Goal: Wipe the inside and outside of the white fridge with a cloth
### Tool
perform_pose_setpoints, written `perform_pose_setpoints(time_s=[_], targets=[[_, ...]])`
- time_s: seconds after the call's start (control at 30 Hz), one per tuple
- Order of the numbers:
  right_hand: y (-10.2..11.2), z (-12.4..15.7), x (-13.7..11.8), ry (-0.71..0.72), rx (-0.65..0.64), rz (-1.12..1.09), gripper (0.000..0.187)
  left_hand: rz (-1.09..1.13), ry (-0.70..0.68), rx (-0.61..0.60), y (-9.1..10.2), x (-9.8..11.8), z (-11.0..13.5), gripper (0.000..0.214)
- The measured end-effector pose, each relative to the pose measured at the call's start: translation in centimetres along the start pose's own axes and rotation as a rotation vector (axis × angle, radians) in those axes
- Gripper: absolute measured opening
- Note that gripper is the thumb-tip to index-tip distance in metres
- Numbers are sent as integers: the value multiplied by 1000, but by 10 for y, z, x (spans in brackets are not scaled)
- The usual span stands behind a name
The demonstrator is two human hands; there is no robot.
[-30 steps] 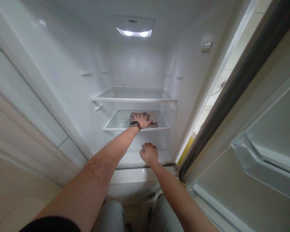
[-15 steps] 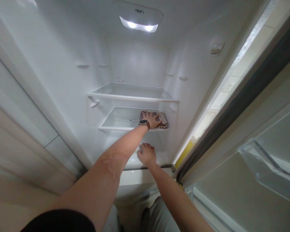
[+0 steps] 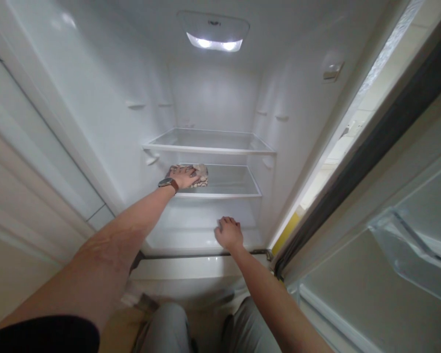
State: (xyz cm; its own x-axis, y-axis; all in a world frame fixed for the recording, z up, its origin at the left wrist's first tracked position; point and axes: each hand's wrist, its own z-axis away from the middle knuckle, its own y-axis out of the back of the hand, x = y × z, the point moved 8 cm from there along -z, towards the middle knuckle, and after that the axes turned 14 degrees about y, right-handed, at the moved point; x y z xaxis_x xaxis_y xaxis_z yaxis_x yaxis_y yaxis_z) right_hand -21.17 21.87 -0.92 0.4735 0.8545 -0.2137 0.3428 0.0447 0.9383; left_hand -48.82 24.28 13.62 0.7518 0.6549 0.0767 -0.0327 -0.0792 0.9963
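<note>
Inside an open refrigerator, my left hand presses palm down on a folded, brown-and-beige patterned cloth, its fingers over the top. The cloth lies at the left end of the lower shelf, partly covered by the hand. A watch with a brown strap is on the left wrist. Lower down, my right hand is over the refrigerator's white floor. Its fingers are loosely bent and a little apart, and nothing shows in them; the palm side is hidden.
Above the cloth runs a second shelf with a white front edge. A lit lamp is set in the ceiling. To the right stands the open door with a dark seal and a clear door bin. Small shelf supports jut from the side walls.
My left hand has slid the cloth along the lower shelf from its right end to its left end. My right hand has stayed almost where it was. The view has shifted slightly.
</note>
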Motion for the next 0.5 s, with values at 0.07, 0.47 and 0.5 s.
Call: perform_pose_setpoints(time_s=[0.07, 0.47, 0.5], targets=[[-1, 0, 0, 1, -10, -2, 33, -7, 4, 21, 0, -5, -2, 74], [-2, -1, 0, -2, -8, 7, 34, -17, 64, 13, -5, 12, -2, 82], [-3, -1, 0, -2, -8, 7, 34, -17, 70, 13, -6, 16, -2, 83]])
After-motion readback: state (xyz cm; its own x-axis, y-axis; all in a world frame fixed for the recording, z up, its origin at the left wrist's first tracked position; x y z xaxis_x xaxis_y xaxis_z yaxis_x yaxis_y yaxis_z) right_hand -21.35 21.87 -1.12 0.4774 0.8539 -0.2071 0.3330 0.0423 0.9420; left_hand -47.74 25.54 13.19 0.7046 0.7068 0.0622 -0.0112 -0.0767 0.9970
